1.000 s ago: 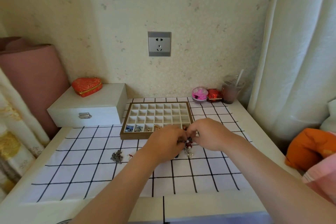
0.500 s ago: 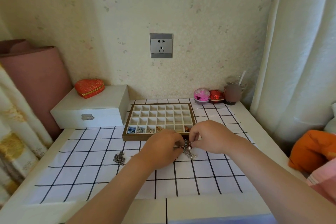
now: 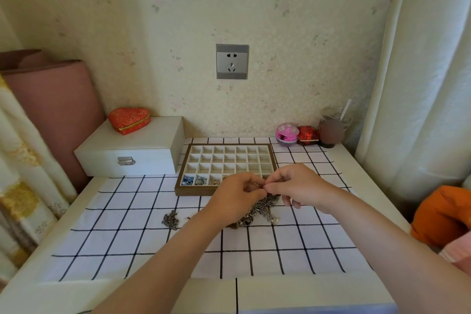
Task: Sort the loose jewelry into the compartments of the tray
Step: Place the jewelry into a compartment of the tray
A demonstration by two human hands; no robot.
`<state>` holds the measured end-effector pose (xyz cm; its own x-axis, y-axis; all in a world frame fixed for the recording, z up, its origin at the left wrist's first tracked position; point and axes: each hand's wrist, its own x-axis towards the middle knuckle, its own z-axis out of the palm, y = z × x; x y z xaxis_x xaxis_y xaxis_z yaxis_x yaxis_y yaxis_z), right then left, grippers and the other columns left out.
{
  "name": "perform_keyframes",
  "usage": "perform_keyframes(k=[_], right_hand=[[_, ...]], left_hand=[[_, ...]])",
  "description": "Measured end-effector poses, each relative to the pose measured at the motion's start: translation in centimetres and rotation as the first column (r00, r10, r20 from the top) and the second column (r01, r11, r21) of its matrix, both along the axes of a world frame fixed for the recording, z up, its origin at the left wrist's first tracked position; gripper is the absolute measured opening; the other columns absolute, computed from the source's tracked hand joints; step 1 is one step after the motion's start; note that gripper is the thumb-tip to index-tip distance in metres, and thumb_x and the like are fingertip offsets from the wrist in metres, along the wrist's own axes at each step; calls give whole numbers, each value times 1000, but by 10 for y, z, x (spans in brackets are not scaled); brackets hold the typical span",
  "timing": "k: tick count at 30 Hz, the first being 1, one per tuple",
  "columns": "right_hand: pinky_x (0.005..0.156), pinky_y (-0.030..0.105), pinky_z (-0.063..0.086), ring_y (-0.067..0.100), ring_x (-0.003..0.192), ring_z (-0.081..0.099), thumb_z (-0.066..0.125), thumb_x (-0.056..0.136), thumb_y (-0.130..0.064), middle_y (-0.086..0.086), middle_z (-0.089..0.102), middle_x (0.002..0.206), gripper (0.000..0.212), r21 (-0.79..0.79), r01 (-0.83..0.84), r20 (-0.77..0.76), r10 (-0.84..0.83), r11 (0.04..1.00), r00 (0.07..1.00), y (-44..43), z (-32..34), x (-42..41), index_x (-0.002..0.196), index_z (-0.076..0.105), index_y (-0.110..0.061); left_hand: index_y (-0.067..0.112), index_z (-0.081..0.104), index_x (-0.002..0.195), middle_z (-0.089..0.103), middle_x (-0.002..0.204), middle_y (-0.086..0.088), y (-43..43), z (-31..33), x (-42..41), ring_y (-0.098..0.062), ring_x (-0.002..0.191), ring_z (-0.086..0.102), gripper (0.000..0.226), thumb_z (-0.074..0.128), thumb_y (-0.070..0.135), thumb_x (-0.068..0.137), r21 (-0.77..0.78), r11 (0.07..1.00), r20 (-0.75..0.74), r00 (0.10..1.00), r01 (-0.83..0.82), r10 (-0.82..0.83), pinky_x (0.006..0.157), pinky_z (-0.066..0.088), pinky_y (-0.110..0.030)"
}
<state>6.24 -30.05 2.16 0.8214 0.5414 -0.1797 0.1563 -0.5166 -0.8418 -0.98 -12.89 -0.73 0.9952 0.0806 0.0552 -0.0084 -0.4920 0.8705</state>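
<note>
A brown-rimmed tray (image 3: 184,168) with many small white compartments lies at the back of the checked cloth; its front-left cells hold small jewelry pieces. My left hand (image 3: 235,195) and my right hand (image 3: 297,186) meet just in front of the tray's front edge. Between their fingertips both pinch a tangled bunch of jewelry (image 3: 261,209), whose silver chains hang down to the cloth. A small dark chain (image 3: 170,219) lies loose to the left, with a tiny red piece (image 3: 188,218) beside it.
A white latched box (image 3: 132,150) with a red heart-shaped case (image 3: 128,117) on it stands left of the tray. A pink round box (image 3: 287,133), a red box (image 3: 308,133) and a cup with a straw (image 3: 331,132) stand at the back right. An orange cushion (image 3: 441,214) lies right.
Both hands have lifted slightly and moved closer to the tray's front edge, drawing the tangle up so more of the chains hang below them.
</note>
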Motion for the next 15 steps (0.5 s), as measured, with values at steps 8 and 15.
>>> perform_keyframes(k=[8, 15], right_hand=[[46, 26, 48, 11, 55, 57, 73, 91, -16, -1, 75, 78, 8, -6, -11, -98, 10, 1000, 995, -4, 1, 0, 96, 78, -14], [44, 24, 43, 14, 53, 58, 70, 93, -19, 5, 77, 87, 12, 33, 15, -131, -10, 999, 991, -3, 0, 3, 101, 77, -14]], left_hand=[[29, 66, 110, 68, 88, 2, 14, -1, -2, -10, 76, 61, 16, 63, 26, 94, 257, 966, -49, 998, 38, -26, 74, 53, -30], [38, 63, 125, 69, 104, 13, 17, 2, -7, -9, 93, 63, 32, 57, 25, 96, 515, 851, -48, 995, 102, -90, 84, 55, -32]])
